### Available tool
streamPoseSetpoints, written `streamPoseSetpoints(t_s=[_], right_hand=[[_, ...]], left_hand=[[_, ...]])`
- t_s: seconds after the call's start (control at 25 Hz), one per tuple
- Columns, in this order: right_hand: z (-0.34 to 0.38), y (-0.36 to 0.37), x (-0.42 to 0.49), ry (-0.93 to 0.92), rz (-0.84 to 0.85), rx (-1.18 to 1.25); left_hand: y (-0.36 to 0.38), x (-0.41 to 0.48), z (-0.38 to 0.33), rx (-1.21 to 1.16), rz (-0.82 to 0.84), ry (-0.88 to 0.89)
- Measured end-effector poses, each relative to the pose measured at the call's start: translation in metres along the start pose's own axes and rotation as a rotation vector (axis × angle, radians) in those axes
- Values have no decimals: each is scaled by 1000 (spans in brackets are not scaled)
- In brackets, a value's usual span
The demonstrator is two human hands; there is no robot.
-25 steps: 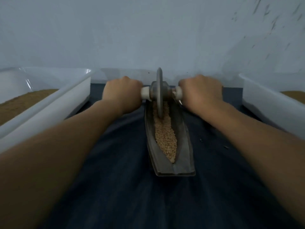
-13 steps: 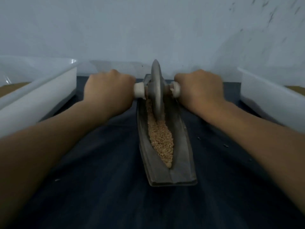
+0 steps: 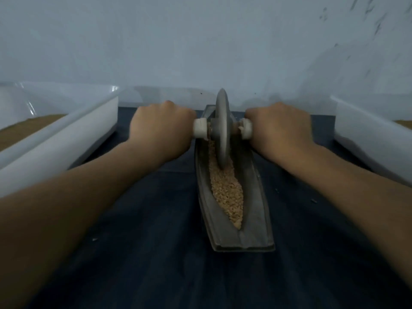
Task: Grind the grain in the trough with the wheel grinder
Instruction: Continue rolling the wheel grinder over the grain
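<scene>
Nearest you, the trough (image 3: pixel 256 219) ends square on the dark bench (image 3: pixel 156 241), right of its middle, and runs straight away from you. The grain (image 3: pixel 227 192) fills its groove. In the far half, the wheel grinder (image 3: pixel 221 130) stands upright in the grain. Your left grip (image 3: pixel 160 128) and right grip (image 3: pixel 278 128) each clamp its white axle (image 3: pixel 200 128), one on either side. A strip of bench separates the trough from the left bin (image 3: pixel 66 139) and the right bin (image 3: pixel 365 134). The wall (image 3: pixel 200 41) closes the far edge.
</scene>
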State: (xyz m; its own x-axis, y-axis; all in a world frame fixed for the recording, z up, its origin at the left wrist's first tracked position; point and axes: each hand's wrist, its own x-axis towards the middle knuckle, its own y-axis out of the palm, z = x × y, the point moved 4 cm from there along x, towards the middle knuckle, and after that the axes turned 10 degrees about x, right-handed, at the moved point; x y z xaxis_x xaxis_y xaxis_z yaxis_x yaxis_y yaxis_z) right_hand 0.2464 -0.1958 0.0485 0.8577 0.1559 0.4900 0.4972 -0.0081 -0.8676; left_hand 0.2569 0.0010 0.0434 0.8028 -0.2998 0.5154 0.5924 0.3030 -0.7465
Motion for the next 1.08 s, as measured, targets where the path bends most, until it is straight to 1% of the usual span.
streamPoseSetpoints(t_s=[0.08,0.16,0.2,0.24,0.28,0.32,0.36,0.4,0.44,0.52,0.6,0.64,0.68,0.76,0.8,0.84,0.88,0.92,0.96,1.08], right_hand=[[3,3,16,48,79,71],[0,-8,0,-40,68,44],[-3,-14,-18,-112,0,21],[-5,-20,-40,-180,-75,-1],[-6,-26,-59,-200,-128,23],[-11,-26,-65,-197,-162,61],[-15,-22,-61,-168,-138,88],[-14,-14,-54,-139,-129,58],[-9,-8,-39,-81,-108,-1],[2,-3,-2,15,-24,-9],[9,-6,24,3,52,-1],[8,-8,23,-39,77,-19],[6,-11,12,-92,82,-10],[-6,-12,-25,-174,-2,10],[-10,-15,-45,-182,-56,17],[-14,-15,-56,-165,-118,41],[-18,-11,-56,-142,-146,46],[-17,-5,-49,-114,-167,17],[-15,0,-35,-84,-163,-25],[-3,3,14,-38,24,84]], left_hand=[[2,20,-3,-41,65,-26],[-4,7,1,-49,100,26],[-8,-12,4,-51,33,78],[-13,-32,7,-41,-75,129],[-18,-47,10,-33,-155,154],[-23,-49,14,-25,-221,155],[-25,-42,13,-12,-256,157],[-23,-34,9,25,-251,148],[-17,-22,4,48,-175,109],[-6,5,-2,-27,15,-15],[7,13,-2,-145,145,-85],[8,8,1,-141,157,-78],[5,-2,4,-116,123,-40],[-7,-25,7,-31,-121,85],[-17,-36,7,-4,-230,129],[-23,-38,9,-12,-286,132],[-22,-34,8,-3,-290,124],[-17,-27,4,25,-260,118],[-10,-16,-1,52,-176,108],[-5,21,-2,-64,112,11]])
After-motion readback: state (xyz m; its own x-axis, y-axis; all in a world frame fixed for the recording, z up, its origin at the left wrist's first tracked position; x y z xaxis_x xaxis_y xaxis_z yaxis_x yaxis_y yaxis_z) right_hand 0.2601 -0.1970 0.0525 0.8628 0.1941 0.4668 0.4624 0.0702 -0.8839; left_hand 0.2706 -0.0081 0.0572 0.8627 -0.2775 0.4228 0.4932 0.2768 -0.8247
